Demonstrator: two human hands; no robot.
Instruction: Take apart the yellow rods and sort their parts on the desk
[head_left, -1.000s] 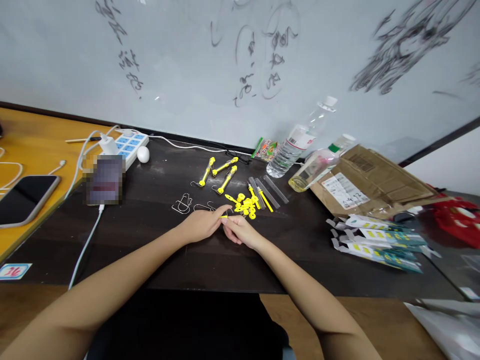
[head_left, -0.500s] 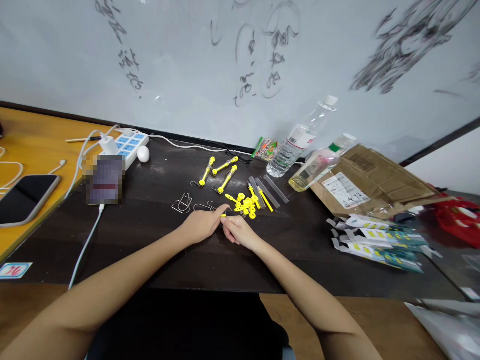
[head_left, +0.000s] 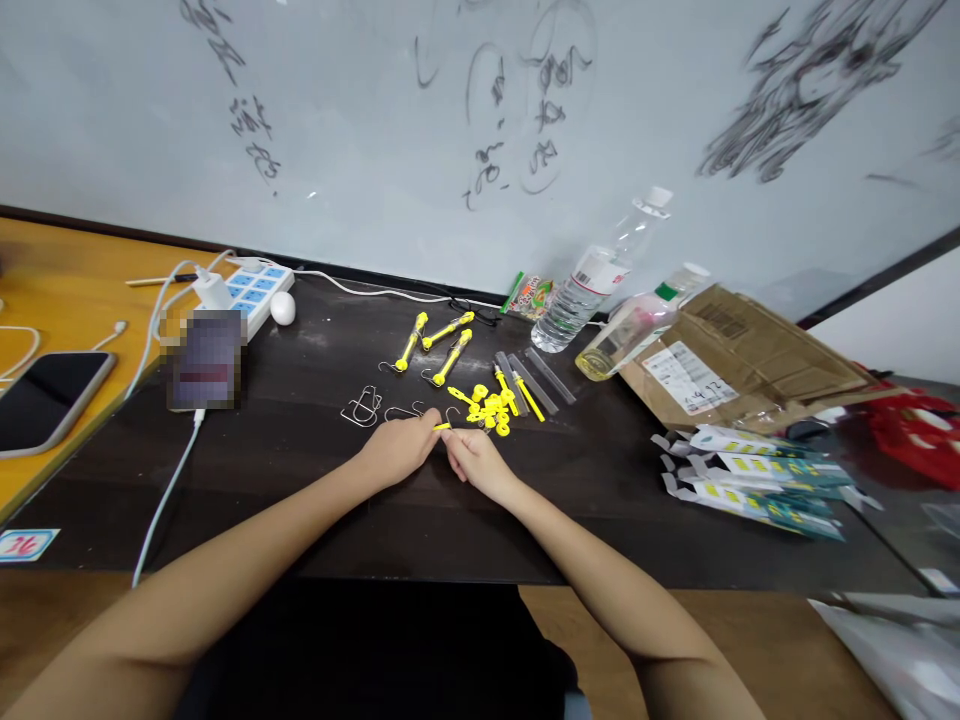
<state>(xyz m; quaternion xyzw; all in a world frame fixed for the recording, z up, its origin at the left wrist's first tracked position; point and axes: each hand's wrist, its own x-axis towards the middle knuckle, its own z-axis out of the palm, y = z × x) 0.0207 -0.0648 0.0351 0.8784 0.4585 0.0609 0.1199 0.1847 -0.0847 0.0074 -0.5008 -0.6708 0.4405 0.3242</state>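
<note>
My left hand [head_left: 401, 449] and my right hand [head_left: 474, 461] meet at the middle of the dark table [head_left: 315, 500], both pinched on a small yellow plastic piece [head_left: 442, 426] between their fingertips. Just beyond lies a pile of small yellow parts [head_left: 491, 410]. Three assembled yellow pieces with wire hooks [head_left: 435, 348] lie farther back. Bent wire hooks [head_left: 365, 408] rest to the left of my left hand. Grey strips [head_left: 536, 380] lie right of the pile.
Two plastic bottles [head_left: 600, 285] and a cardboard package [head_left: 739, 355] sit at the back right, flat packets [head_left: 750, 480] in front. A power strip [head_left: 251, 285], a white egg-shaped object [head_left: 283, 308], a blurred item [head_left: 202, 358] with a cable and a phone [head_left: 45, 400] lie left.
Both hands stay together on the small yellow piece, shifting slightly away from me. The left index finger has curled in. The view has dipped a little.
</note>
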